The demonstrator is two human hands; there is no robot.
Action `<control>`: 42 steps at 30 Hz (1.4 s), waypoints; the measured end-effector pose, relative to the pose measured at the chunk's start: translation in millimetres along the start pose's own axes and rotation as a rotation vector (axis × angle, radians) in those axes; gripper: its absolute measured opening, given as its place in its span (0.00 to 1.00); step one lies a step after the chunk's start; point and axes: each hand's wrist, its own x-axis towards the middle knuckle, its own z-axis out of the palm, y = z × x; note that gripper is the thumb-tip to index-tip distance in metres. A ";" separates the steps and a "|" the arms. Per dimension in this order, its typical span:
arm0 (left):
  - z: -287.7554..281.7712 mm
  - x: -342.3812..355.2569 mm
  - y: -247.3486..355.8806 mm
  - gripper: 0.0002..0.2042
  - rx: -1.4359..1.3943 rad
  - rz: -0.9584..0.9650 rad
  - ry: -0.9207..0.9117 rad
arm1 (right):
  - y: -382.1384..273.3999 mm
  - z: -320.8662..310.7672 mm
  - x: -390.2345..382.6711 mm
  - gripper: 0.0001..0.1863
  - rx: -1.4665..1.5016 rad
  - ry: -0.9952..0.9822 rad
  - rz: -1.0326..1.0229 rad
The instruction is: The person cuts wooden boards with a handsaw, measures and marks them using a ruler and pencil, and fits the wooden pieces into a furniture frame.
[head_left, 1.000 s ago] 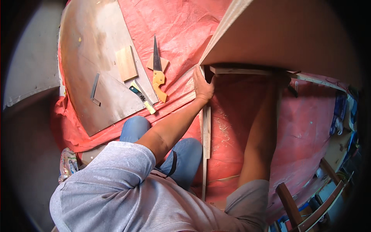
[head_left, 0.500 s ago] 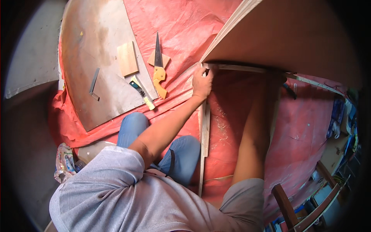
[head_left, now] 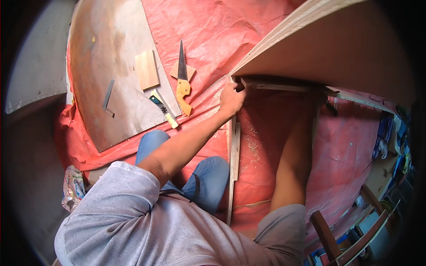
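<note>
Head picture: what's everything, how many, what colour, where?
Board: one, grey-brown, upper left
Saw: one, yellow-handled, upper middle
Blocks: two, tan, on board and under saw
L-shaped tool: one, grey, on board
Tool: one, green-yellow, board's corner
Sheet: one, red, underneath
Panel: one, brown, upper right
Strips: several, pale, centre
Bars: several, brown, lower right
Bag: one, patterned, lower left
Clutter: uncountable, mixed, right edge
Jeans: one pair, blue, below
Shirt: one, grey, bottom
Left hand: one, bare, by panel's corner
Right hand: one, shadowed, below panel
</note>
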 end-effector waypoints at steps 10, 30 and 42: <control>-21.5 21.9 -11.4 0.26 -0.225 -0.066 -0.139 | 3.9 11.7 0.6 0.30 0.022 -0.002 0.016; -54.2 65.6 5.8 0.18 -0.151 -0.216 -0.468 | 14.0 33.0 12.6 0.32 0.211 -0.144 0.068; -56.3 74.4 -1.8 0.30 -0.107 -0.163 -0.513 | 31.4 9.4 -47.8 0.33 0.683 -0.428 0.226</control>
